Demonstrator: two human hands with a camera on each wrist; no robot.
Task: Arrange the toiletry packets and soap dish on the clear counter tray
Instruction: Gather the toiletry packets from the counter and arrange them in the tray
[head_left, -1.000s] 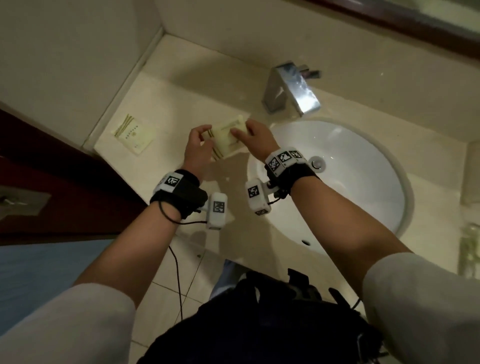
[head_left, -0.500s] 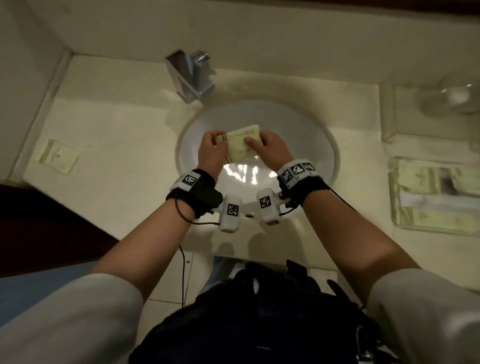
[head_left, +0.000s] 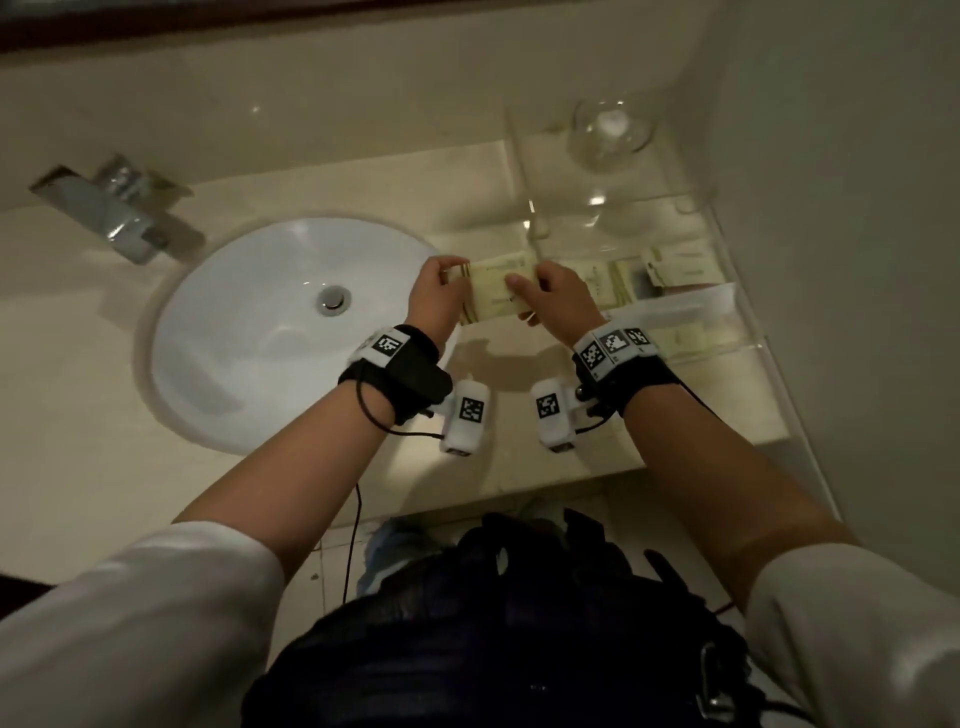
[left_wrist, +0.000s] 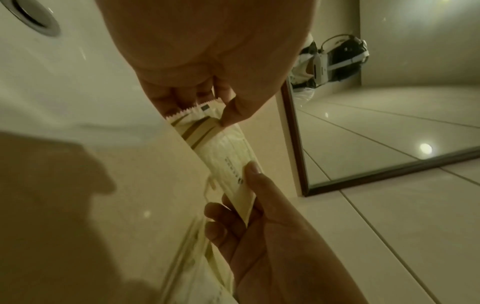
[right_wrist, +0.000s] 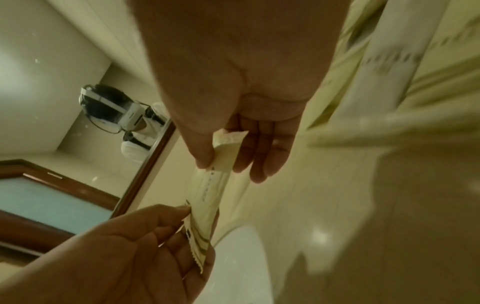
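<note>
- The left hand (head_left: 434, 301) pinches the left end of a pale packet (head_left: 496, 293), thumb on top and fingers curled under its serrated edge
- The right hand (head_left: 558, 301) pinches the packet's right end, thumb on the printed face and fingers below
- In the left wrist view the left hand (left_wrist: 207, 61) fills the top, the packet (left_wrist: 223, 148) runs down from it and the right hand (left_wrist: 259, 236) grips it from below
- In the right wrist view the right hand (right_wrist: 239, 82) clamps the packet (right_wrist: 210, 193) from above, with the left hand (right_wrist: 135, 246) on the striped end
- The packet is held in the air between both hands, over the bench (head_left: 493, 197) just right of the sink (head_left: 260, 332) and at the left edge of the tray (head_left: 737, 291)
- The clear tray sits on the bench against the right wall; more packets (head_left: 680, 265) lie flat in it, side by side
- A glass dish (head_left: 610, 130) stands at the far end of the tray, well behind the packets
- A tap (head_left: 117, 208) stands behind the sink on the left
- A framed mirror (left_wrist: 376, 123) runs along the wall behind the bench
- White sleeves (head_left: 130, 623) cover both upper arms
</note>
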